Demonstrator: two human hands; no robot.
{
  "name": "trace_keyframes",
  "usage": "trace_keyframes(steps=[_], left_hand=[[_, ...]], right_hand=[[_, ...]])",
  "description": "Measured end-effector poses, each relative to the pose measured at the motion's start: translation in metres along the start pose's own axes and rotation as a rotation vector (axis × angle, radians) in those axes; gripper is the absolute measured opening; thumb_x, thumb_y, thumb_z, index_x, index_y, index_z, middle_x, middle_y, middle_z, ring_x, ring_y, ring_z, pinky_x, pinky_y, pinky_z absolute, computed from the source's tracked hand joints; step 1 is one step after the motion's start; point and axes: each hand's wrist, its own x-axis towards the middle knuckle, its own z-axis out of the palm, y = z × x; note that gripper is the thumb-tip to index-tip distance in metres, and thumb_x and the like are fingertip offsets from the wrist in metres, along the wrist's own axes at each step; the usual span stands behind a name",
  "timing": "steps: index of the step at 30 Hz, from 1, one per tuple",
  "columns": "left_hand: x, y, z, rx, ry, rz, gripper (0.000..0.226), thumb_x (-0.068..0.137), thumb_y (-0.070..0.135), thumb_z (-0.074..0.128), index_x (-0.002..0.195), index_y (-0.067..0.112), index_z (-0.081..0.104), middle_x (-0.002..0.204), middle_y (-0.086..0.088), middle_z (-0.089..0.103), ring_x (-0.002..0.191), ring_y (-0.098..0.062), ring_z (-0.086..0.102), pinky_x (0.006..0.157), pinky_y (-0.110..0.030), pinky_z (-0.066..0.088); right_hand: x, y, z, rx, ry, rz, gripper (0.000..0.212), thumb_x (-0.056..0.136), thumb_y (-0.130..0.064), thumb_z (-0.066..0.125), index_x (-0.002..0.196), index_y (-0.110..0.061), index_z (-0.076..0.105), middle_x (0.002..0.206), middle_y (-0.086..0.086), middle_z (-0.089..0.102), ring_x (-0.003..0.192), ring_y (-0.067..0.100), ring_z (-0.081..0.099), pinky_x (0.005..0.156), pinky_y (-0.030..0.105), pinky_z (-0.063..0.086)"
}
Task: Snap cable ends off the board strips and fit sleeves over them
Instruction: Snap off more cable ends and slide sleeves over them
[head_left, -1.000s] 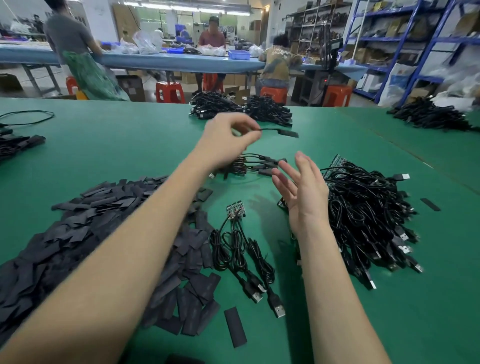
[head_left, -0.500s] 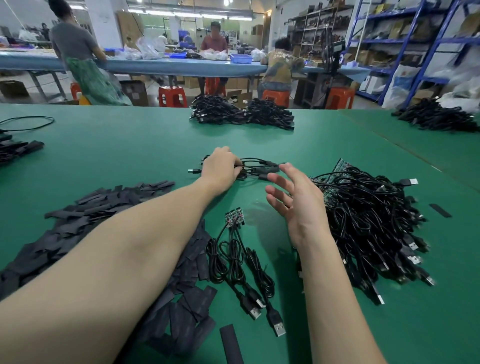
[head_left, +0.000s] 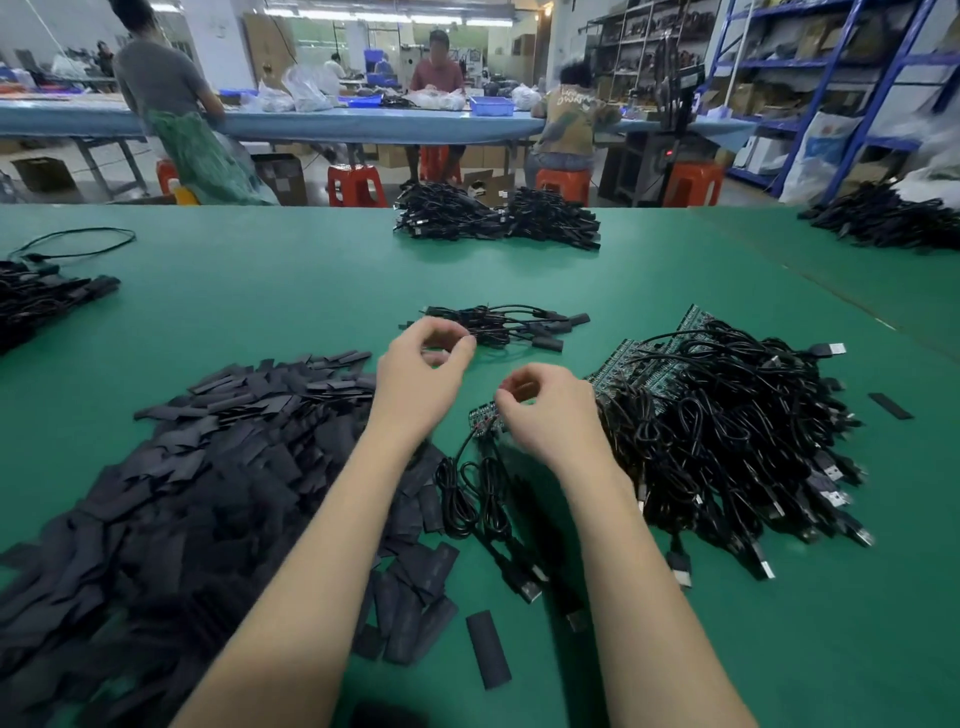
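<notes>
Both hands hover over the green table (head_left: 675, 649) with fingers curled: the right hand (head_left: 550, 410) has its fingertips at a small board strip (head_left: 482, 415) whose cables (head_left: 478, 504) trail toward the near edge, though whether it pinches the strip cannot be told, and the left hand (head_left: 421, 379), just left of it, curls thumb to finger with nothing seen between them. Just beyond lies a small bundle of sleeved cables (head_left: 504, 325); black sleeves (head_left: 208, 467) heap at left, and more board strips with cables (head_left: 727, 431) pile at right.
</notes>
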Motion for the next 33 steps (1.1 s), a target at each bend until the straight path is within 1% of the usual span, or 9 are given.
trace_keyframes(steps=[3,6,8,11,13,17,26,31,33], left_hand=[[-0.021,0.000,-0.007,-0.048,-0.050,-0.041,0.004,0.093,0.023,0.068,0.091,0.024,0.071,0.088,0.013,0.071,0.060,0.009,0.057,0.062,-0.006,0.042],[-0.022,0.001,-0.010,-0.059,-0.097,-0.051,0.004,0.093,0.025,0.069,0.090,0.027,0.070,0.094,0.012,0.073,0.068,0.007,0.062,0.068,-0.008,0.045],[-0.021,-0.001,-0.011,-0.095,-0.101,-0.075,0.001,0.092,0.028,0.070,0.092,0.028,0.069,0.097,0.012,0.073,0.078,0.004,0.065,0.075,-0.012,0.048],[-0.022,-0.003,-0.010,-0.299,-0.107,-0.200,0.011,0.091,0.029,0.073,0.099,0.022,0.069,0.102,0.004,0.074,0.096,-0.010,0.069,0.086,-0.027,0.055],[-0.023,0.002,-0.009,-0.478,-0.152,-0.297,0.011,0.090,0.024,0.074,0.098,0.017,0.069,0.094,0.002,0.075,0.089,-0.014,0.070,0.082,-0.025,0.056],[-0.024,0.011,-0.007,-0.831,-0.232,-0.416,0.007,0.092,0.008,0.068,0.096,0.014,0.066,0.080,0.002,0.075,0.072,-0.007,0.069,0.070,-0.017,0.055],[-0.028,0.012,-0.013,-0.877,-0.324,-0.413,0.023,0.077,0.012,0.077,0.098,0.015,0.066,0.089,-0.002,0.077,0.077,-0.010,0.073,0.069,-0.016,0.054],[-0.028,0.016,-0.017,-0.828,-0.377,-0.430,0.030,0.074,0.018,0.078,0.103,0.012,0.069,0.087,0.001,0.076,0.074,-0.008,0.069,0.068,-0.018,0.054],[-0.031,0.017,-0.016,-0.882,-0.405,-0.459,0.024,0.076,0.017,0.075,0.099,0.012,0.071,0.086,0.000,0.075,0.072,-0.008,0.068,0.064,-0.017,0.054]], right_hand=[[-0.006,0.004,0.013,-0.055,-0.020,0.087,0.017,0.086,-0.038,0.068,0.097,-0.025,0.072,0.103,0.005,0.074,0.101,0.024,0.067,0.093,0.034,0.053],[-0.005,0.008,0.011,0.035,0.004,0.153,0.011,0.081,-0.035,0.077,0.087,-0.026,0.073,0.087,0.001,0.075,0.087,0.021,0.069,0.083,0.031,0.055],[-0.005,0.005,0.004,0.318,-0.037,0.203,0.014,0.078,-0.023,0.083,0.088,-0.023,0.073,0.075,0.001,0.074,0.072,0.018,0.068,0.075,0.033,0.058],[-0.004,-0.001,-0.010,0.848,-0.181,0.244,0.027,0.079,-0.007,0.083,0.102,-0.012,0.071,0.077,0.006,0.074,0.065,0.015,0.067,0.066,0.026,0.061],[-0.005,-0.003,-0.019,1.000,-0.259,0.260,0.027,0.079,-0.007,0.082,0.103,-0.011,0.073,0.081,0.004,0.075,0.067,0.014,0.069,0.067,0.022,0.059],[-0.007,-0.002,-0.025,1.058,-0.327,0.277,0.031,0.070,-0.012,0.083,0.100,-0.012,0.073,0.084,0.004,0.075,0.070,0.015,0.071,0.071,0.024,0.061],[-0.007,-0.007,-0.018,1.061,-0.308,0.187,0.004,0.080,-0.011,0.079,0.082,-0.014,0.079,0.086,0.006,0.073,0.069,0.012,0.067,0.068,0.022,0.058],[-0.009,-0.011,-0.019,1.214,-0.391,0.298,0.008,0.071,-0.012,0.078,0.079,-0.012,0.080,0.081,0.003,0.073,0.064,0.010,0.066,0.062,0.019,0.057],[-0.011,-0.013,-0.018,1.261,-0.413,0.357,0.004,0.069,-0.012,0.079,0.072,-0.013,0.081,0.079,0.003,0.074,0.062,0.009,0.066,0.058,0.017,0.056]])
